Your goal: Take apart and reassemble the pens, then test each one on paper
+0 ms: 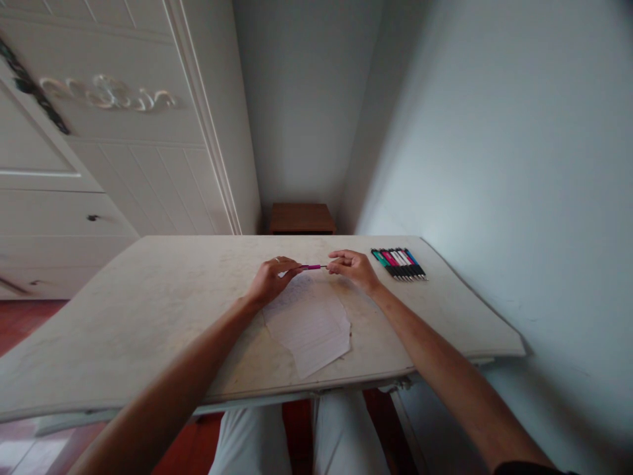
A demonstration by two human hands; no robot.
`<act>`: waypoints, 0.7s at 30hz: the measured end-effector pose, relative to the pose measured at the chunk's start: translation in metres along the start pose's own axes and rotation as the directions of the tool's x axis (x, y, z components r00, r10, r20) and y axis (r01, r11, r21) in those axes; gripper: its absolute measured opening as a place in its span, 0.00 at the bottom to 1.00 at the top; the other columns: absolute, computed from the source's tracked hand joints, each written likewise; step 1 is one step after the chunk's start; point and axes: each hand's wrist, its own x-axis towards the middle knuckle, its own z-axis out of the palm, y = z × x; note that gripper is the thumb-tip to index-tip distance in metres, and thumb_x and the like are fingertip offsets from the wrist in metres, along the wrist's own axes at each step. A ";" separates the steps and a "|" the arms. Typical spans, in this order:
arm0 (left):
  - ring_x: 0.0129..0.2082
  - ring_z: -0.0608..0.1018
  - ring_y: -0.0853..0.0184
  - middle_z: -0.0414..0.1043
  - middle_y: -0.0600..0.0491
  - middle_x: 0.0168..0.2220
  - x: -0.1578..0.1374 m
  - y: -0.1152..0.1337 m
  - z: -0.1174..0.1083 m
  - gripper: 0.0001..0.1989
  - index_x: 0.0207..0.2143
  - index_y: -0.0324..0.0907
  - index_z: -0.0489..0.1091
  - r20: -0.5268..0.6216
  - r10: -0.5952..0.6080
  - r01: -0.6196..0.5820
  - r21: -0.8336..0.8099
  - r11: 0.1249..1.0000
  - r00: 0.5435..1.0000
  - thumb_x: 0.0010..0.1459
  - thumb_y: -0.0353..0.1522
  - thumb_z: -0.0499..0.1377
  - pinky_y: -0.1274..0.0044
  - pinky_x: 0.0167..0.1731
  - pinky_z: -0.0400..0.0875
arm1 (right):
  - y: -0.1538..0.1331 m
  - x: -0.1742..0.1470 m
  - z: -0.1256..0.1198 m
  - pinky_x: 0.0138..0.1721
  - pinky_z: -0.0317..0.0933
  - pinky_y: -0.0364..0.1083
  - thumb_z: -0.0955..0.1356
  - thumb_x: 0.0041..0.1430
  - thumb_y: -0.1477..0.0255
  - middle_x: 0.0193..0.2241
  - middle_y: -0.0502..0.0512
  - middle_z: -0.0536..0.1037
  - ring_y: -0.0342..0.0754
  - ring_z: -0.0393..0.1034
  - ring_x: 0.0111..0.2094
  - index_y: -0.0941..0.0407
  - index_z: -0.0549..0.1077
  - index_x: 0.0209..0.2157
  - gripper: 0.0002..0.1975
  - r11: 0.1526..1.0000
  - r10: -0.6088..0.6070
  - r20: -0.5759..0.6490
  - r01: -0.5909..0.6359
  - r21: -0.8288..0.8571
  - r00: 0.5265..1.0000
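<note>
Above the paper, my left hand [273,278] pinches one end of a magenta pen barrel [312,267] between thumb and fingers. The barrel lies nearly level and points to the right. From its right end sticks a thin dark pen refill [324,266]. My right hand [353,267] has its thumb and index fingertips closed at the refill's outer end, with the other fingers loosely curled. The fingertips hide that end. Beneath the hands lies a sheet of lined paper [311,330] with torn edges and blue scribbles near its top.
A row of several pens [398,264] in mixed colours with black grips lies right of my right hand. The pale table [198,284] has a worn cover. A white cabinet [148,158] stands at the left, a grey wall [494,185] at the right, and a brown wooden stand [302,216] behind.
</note>
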 end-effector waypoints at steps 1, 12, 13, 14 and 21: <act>0.36 0.79 0.65 0.79 0.49 0.36 0.000 0.000 0.000 0.12 0.36 0.43 0.78 0.006 -0.011 0.011 -0.014 1.000 1.000 0.61 0.40 0.57 0.74 0.41 0.74 | -0.001 0.000 0.000 0.34 0.67 0.47 0.76 0.42 0.62 0.26 0.54 0.80 0.47 0.75 0.28 0.59 0.75 0.38 0.22 1.000 0.001 -0.001 -0.001 0.003 1.000; 0.35 0.79 0.64 0.80 0.50 0.36 0.001 0.000 0.002 0.13 0.34 0.43 0.78 -0.010 -0.121 0.120 -0.069 0.990 0.993 0.59 0.41 0.59 0.74 0.38 0.74 | 0.001 0.001 0.001 0.35 0.68 0.47 0.77 0.39 0.61 0.29 0.55 0.81 0.47 0.75 0.30 0.58 0.74 0.40 0.26 0.999 0.032 0.031 -0.033 0.036 0.999; 0.35 0.79 0.64 0.80 0.50 0.36 0.001 -0.001 0.002 0.12 0.34 0.43 0.78 -0.013 -0.121 0.120 -0.069 0.990 0.993 0.59 0.41 0.59 0.74 0.38 0.74 | 0.001 0.001 0.000 0.36 0.69 0.48 0.78 0.38 0.62 0.31 0.56 0.81 0.48 0.75 0.31 0.58 0.74 0.40 0.26 0.998 0.036 0.039 -0.038 0.046 0.999; 0.35 0.79 0.65 0.80 0.51 0.36 0.001 -0.001 0.002 0.12 0.34 0.43 0.78 -0.014 -0.121 0.120 -0.068 0.990 0.993 0.59 0.40 0.59 0.75 0.39 0.74 | 0.001 0.002 -0.001 0.38 0.69 0.49 0.78 0.37 0.63 0.33 0.56 0.81 0.48 0.76 0.33 0.57 0.73 0.41 0.27 0.998 0.037 0.051 -0.040 0.056 0.998; 0.35 0.80 0.64 0.80 0.51 0.36 0.003 -0.005 0.002 0.11 0.35 0.43 0.78 -0.035 -0.157 0.156 -0.026 0.987 0.987 0.59 0.39 0.59 0.75 0.38 0.73 | -0.005 0.006 -0.041 0.41 0.68 0.50 0.76 0.41 0.69 0.44 0.58 0.77 0.51 0.73 0.41 0.53 0.71 0.49 0.30 0.990 -0.109 0.033 0.111 -0.082 0.994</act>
